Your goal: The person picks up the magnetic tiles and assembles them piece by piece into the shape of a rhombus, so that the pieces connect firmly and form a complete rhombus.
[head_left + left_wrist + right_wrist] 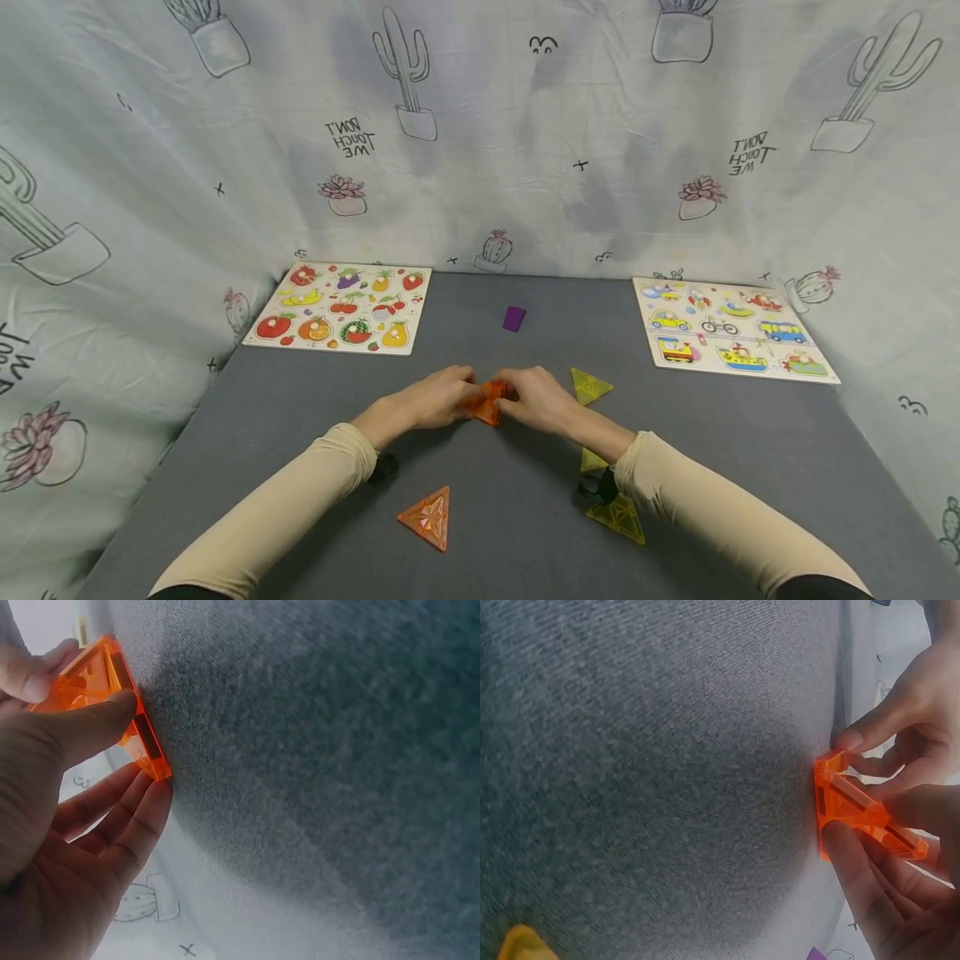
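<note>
Between both hands, above the middle of the grey table, stand orange translucent triangle tiles [489,405] leaning together at an angle, with their lower edges on the cloth. My left hand [441,398] pinches them from the left, its thumb on a tile's face in the left wrist view. From the right, my right hand [542,400] grips the same tiles [847,806] with thumb and fingers. The fingers cover part of them, so I cannot tell their exact number. Another orange triangle tile [431,518] lies flat near the left forearm.
Yellow triangle tiles [590,386] lie by the right hand and under the right forearm, partly hidden. A purple piece [513,318] lies farther back. A fruit puzzle board [337,308] stands back left, a vehicle puzzle board [735,329] back right. A patterned curtain [480,125] surrounds the table.
</note>
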{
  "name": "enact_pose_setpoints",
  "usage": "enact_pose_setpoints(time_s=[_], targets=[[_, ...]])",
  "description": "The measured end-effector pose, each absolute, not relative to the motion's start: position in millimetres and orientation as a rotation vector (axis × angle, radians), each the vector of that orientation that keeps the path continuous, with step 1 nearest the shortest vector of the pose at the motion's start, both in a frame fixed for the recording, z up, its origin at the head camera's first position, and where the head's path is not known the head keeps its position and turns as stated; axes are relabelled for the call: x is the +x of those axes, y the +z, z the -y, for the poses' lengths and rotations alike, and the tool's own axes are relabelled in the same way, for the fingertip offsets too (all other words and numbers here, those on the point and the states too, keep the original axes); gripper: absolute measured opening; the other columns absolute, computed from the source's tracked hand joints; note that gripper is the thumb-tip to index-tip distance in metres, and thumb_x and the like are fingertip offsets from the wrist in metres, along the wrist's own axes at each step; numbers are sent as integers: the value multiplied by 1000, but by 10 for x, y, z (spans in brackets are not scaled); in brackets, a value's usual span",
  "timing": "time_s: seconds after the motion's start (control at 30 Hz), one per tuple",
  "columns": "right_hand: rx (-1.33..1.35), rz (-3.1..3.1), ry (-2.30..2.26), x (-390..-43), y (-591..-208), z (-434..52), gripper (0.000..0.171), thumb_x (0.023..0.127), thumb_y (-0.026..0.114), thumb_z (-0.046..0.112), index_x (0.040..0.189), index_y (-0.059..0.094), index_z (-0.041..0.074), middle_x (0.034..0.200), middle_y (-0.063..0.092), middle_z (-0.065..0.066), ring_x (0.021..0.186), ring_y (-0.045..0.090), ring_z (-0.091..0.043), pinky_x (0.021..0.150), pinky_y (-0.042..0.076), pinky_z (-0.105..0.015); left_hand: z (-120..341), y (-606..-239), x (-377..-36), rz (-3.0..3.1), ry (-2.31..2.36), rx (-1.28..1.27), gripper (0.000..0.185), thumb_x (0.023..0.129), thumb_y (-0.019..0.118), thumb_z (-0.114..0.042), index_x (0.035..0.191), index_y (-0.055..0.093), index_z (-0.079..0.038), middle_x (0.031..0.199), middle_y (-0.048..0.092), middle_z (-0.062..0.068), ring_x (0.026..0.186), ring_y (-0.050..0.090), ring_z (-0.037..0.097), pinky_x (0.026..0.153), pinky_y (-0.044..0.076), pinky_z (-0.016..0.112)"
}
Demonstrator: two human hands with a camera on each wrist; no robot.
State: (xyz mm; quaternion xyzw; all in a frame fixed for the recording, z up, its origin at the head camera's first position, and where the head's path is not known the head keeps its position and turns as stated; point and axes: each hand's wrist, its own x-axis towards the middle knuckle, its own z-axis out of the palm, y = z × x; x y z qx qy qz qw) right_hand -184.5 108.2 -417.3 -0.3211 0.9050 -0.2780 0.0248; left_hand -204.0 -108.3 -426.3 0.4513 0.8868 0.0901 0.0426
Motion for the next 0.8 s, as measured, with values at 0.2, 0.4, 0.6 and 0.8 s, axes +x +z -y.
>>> enact_pose_setpoints(time_s=[0.2, 0.4, 0.6, 0.8], targets=[[-1003, -2809, -809, -1827, -4173, -1045, 30, 90, 69, 12, 118, 67, 1, 97, 74, -11, 72, 68, -13, 60, 52, -21, 1199, -4202, -1899, -2749, 254, 1355, 19, 89, 73, -27, 99, 67, -12, 93, 56, 1, 81, 52, 15, 72, 46, 29], [-956, -2843, -786, -1833, -4163, -1037, 30, 89, 69, 13, 117, 69, 2, 97, 75, -11, 67, 65, -9, 58, 50, -19, 1284, -4085, -1569, -2501, 242, 1263, 33, 81, 75, -49, 95, 63, -21, 88, 51, -8, 73, 44, 5, 65, 40, 21], [-970, -2874, -785, -1833, -4151, -1068, 30, 87, 67, 10, 116, 70, 2, 93, 75, -12, 56, 56, -4, 53, 44, -18, 1342, -4066, -1297, -2330, 142, 1266, 52, 66, 82, -59, 100, 58, -29, 90, 41, -11, 75, 39, 4, 63, 35, 18], [-991, -2881, -798, -1840, -4169, -1084, 30, 86, 67, 8, 115, 70, 2, 88, 75, -11, 49, 49, -1, 48, 40, -17, 1409, -4103, -1251, -2348, 180, 1293, 49, 66, 85, -48, 101, 59, -28, 95, 42, -11, 77, 37, 3, 66, 35, 16]])
